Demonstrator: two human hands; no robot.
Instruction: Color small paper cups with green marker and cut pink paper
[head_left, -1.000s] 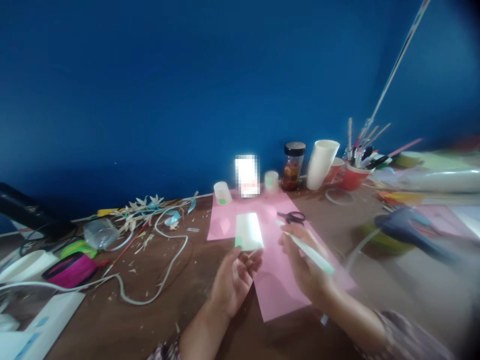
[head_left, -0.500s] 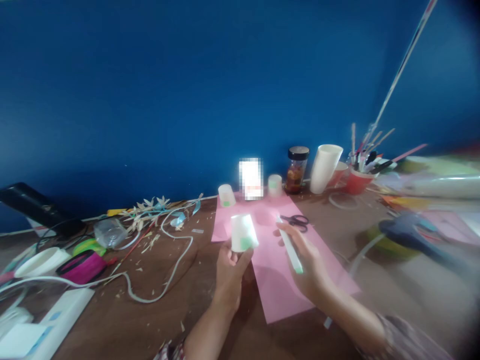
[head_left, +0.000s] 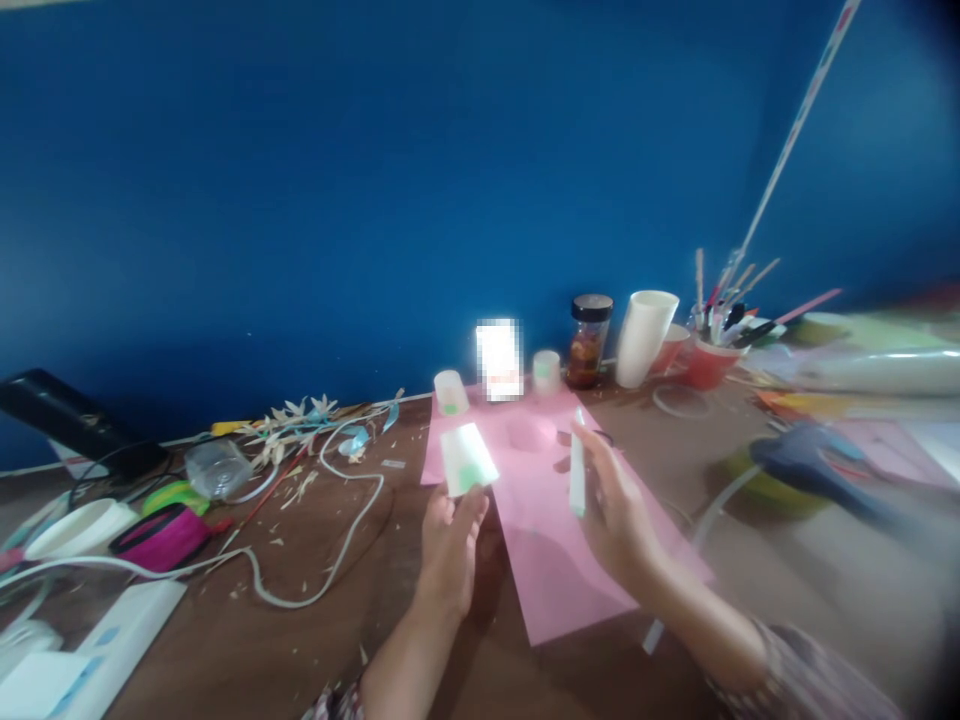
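My left hand (head_left: 452, 540) grips a small white paper cup (head_left: 459, 455) with a green patch, held tilted in front of me over the paper's left edge. In my right hand (head_left: 622, 510) is a white marker (head_left: 577, 468) with a green end, upright between the fingers and apart from the cup. Both hands are over or beside a pink sheet (head_left: 562, 580). A blurred rounded pink thing (head_left: 532, 433) lies on it, and scissors (head_left: 606, 437) are mostly hidden behind my right hand. Two more cups with green marks, a left one (head_left: 450, 393) and a right one (head_left: 547, 371), stand behind.
A glowing, pixelated rectangle (head_left: 499, 358) stands at the back by a dark-lidded jar (head_left: 590, 345), a tall white cup (head_left: 645, 340) and a red pot (head_left: 712, 365) of brushes. A white cable (head_left: 300, 603), wood scraps and a power strip (head_left: 124, 650) lie left; a blue glue gun (head_left: 806, 460) lies right.
The cup in my left hand has shifted slightly left and tipped more. My right hand has turned the marker more upright, now covering most of the scissors.
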